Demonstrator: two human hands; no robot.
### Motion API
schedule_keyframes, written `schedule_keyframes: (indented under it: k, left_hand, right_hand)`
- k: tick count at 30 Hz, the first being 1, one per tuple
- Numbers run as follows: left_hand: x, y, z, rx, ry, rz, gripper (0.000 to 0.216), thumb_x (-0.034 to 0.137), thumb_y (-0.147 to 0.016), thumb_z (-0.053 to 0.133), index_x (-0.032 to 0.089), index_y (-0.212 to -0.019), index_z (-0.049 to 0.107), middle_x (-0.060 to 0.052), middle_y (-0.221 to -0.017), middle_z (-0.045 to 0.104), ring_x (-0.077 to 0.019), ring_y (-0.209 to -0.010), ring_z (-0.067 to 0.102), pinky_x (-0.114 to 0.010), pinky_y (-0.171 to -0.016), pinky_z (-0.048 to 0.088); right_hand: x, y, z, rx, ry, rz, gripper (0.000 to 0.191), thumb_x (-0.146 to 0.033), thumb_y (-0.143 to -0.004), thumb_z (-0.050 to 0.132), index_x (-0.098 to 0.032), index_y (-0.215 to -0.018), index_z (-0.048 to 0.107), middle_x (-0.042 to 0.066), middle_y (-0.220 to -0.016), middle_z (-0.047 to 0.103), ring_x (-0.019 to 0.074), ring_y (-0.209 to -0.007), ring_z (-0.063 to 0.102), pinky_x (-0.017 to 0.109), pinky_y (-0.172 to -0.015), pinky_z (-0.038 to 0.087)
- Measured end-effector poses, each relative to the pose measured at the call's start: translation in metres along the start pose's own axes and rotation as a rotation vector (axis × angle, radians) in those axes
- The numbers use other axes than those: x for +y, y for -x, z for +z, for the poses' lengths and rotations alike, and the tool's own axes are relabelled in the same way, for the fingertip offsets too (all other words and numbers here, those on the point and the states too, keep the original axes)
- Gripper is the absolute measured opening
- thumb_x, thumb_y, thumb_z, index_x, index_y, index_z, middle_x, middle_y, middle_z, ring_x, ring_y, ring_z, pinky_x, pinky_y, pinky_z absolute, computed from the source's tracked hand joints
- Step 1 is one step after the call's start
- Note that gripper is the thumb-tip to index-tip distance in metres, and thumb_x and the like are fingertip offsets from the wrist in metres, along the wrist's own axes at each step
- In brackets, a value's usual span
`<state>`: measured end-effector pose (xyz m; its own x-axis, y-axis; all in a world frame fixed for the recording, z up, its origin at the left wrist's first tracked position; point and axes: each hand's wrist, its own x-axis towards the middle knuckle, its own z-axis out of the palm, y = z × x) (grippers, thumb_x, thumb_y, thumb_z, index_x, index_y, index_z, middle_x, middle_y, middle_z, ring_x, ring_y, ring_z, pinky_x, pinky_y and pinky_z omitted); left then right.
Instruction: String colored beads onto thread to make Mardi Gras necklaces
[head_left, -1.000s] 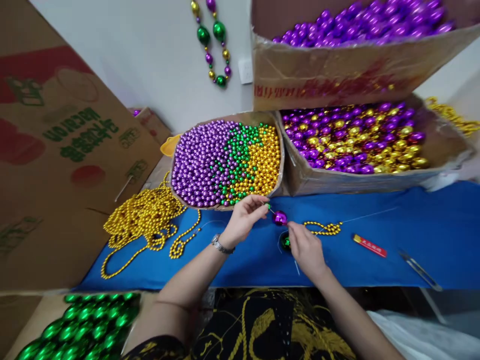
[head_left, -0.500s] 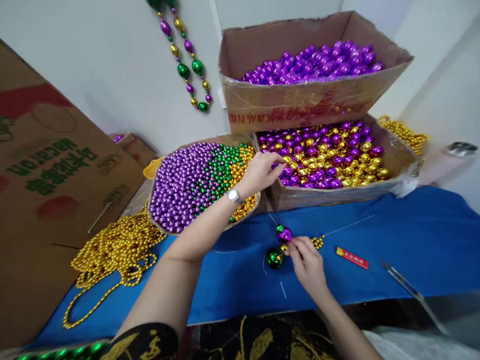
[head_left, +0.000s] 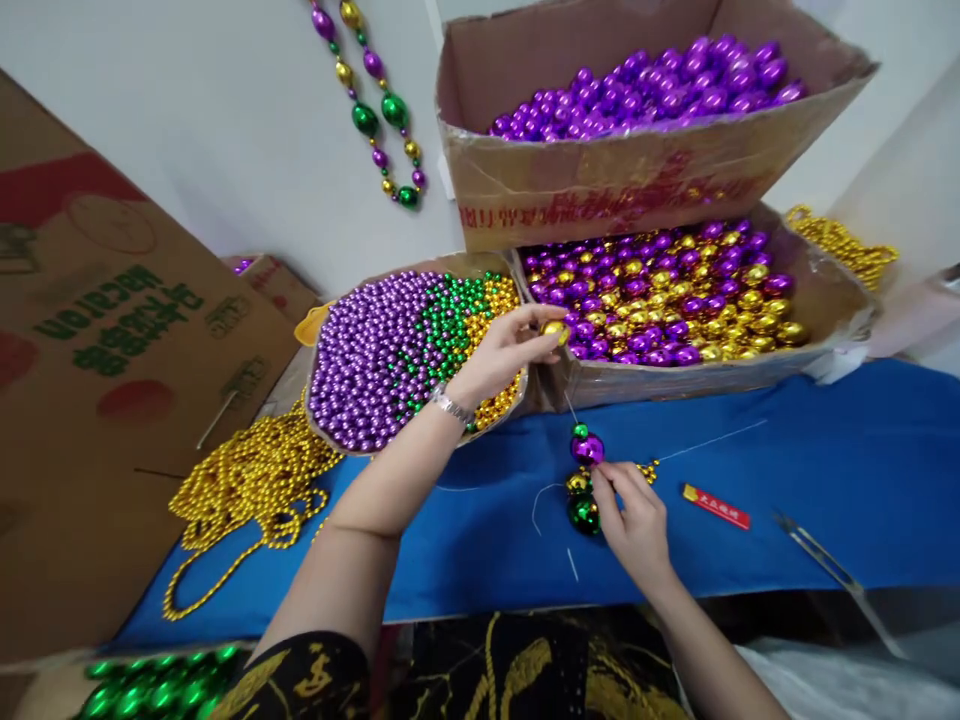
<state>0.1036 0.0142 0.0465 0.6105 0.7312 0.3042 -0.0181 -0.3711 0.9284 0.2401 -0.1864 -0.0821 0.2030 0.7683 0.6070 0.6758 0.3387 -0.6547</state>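
Note:
My left hand [head_left: 495, 358], wearing a metal watch band on its wrist, pinches a shiny gold bead [head_left: 555, 328] at the near left corner of the box of mixed beads [head_left: 675, 372]. Lower down, my right hand [head_left: 636, 515] is closed on a bead string, just beside a large purple bead [head_left: 586, 449]. A small green bead [head_left: 580, 430] sits above that purple one, and a thin thread [head_left: 571, 404] runs up from it towards my left hand. Below hang a gold bead [head_left: 577, 482] and a big dark green bead [head_left: 584, 516]. Small gold beads show behind my right fingers.
A bin of small purple, green and gold beads [head_left: 367, 360] stands at left. Above the mixed box is a box of purple beads [head_left: 660, 185]. Gold bead strands [head_left: 251, 490] lie at left. A red packet [head_left: 716, 506] and metal snips [head_left: 817, 555] rest on the blue cloth [head_left: 480, 560].
My left hand now has a gold bead between its fingers, drawn to the box's corner. My right hand still grips the bead string. The whole view has shifted slightly.

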Motion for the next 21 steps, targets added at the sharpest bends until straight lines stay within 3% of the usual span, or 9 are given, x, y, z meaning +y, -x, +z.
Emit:
schedule_keyframes:
  k: [3, 7, 16, 21]
  left_hand:
    - [-0.003, 0.057, -0.010, 0.086, 0.343, -0.146, 0.037, 0.028, -0.081, 0.069, 0.023, -0.117, 0.061, -0.006, -0.113, 0.063, -0.0151, -0.094, 0.062, -0.031, -0.081, 0.057]
    - [-0.015, 0.097, -0.015, 0.250, 0.455, -0.223, 0.034, 0.024, -0.075, 0.076, 0.020, -0.106, 0.065, -0.005, -0.111, 0.066, -0.0144, -0.093, 0.063, -0.029, -0.080, 0.057]
    - [-0.030, 0.119, -0.024, 0.301, 0.297, -0.155, 0.040, 0.025, -0.074, 0.078, 0.020, -0.112, 0.067, -0.007, -0.112, 0.069, -0.0153, -0.099, 0.064, -0.028, -0.085, 0.054]
    - [-0.029, 0.127, -0.029, 0.280, 0.014, -0.025, 0.042, 0.025, -0.075, 0.078, 0.023, -0.115, 0.066, -0.007, -0.117, 0.064, -0.0181, -0.109, 0.060, -0.033, -0.091, 0.053]
  right_hand:
    - [-0.001, -0.002, 0.004, -0.023, 0.032, -0.053, 0.018, -0.014, -0.092, 0.055, -0.018, -0.106, 0.064, 0.004, -0.089, 0.064, 0.0130, -0.082, 0.063, 0.025, -0.079, 0.052]
    - [-0.003, -0.002, 0.015, -0.064, 0.069, -0.134, 0.018, -0.016, -0.092, 0.055, -0.018, -0.107, 0.066, 0.006, -0.091, 0.065, 0.0140, -0.083, 0.065, 0.026, -0.079, 0.053]
    - [-0.005, 0.002, 0.024, -0.116, 0.123, -0.193, 0.018, -0.015, -0.091, 0.056, -0.016, -0.107, 0.065, 0.007, -0.091, 0.065, 0.0134, -0.080, 0.065, 0.024, -0.074, 0.053]
    - [-0.003, 0.003, 0.025, -0.093, 0.275, -0.255, 0.019, -0.017, -0.091, 0.058, -0.017, -0.109, 0.065, 0.006, -0.088, 0.065, 0.0130, -0.077, 0.065, 0.023, -0.072, 0.052]
